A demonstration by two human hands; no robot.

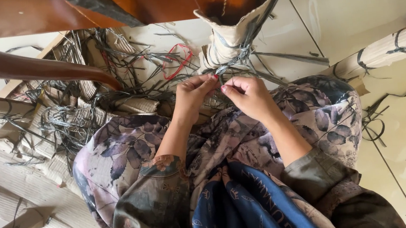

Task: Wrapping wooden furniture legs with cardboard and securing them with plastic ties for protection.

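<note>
Fingertips of the left hand (191, 96) and right hand (247, 94) pinch grey plastic straps (234, 62) knotted around the cardboard-wrapped furniture leg (228, 36), seemingly to loosen them. Left of that leg lie cut straps (67, 120) and corrugated cardboard (25, 177).

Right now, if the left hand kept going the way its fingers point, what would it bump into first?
Probably the knot of grey straps tied around the paper-wrapped chair leg. The left hand points up-right toward it, its fingertips already at the straps, though depth is hard to judge.
</note>
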